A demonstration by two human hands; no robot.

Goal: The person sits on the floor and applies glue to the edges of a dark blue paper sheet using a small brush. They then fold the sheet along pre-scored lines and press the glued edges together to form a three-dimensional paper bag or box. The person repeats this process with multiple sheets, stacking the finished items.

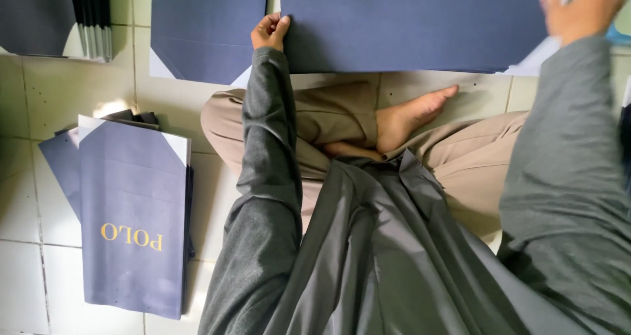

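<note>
From my remote seat I see my left hand (269, 32) curled with its fingertips pressed on the left edge of the flat navy paper sheet (414, 23) lying on the tiled floor (39, 98) ahead of my crossed legs, while my right hand (582, 6) spreads over the sheet's right end, though I cannot tell if it pinches. I judge it light, thin, easily creased, so best held at opposite edges. I count one folded navy bag (135, 216) at left, a second sheet (207, 26), and a stack (89, 16).

We see soft, even daylight with faint shadows. A glare patch lies on the tiled floor (26, 111) just above the folded navy bag (131, 223). The right hand (582, 9), well right of that bag, is motion-blurred.
</note>
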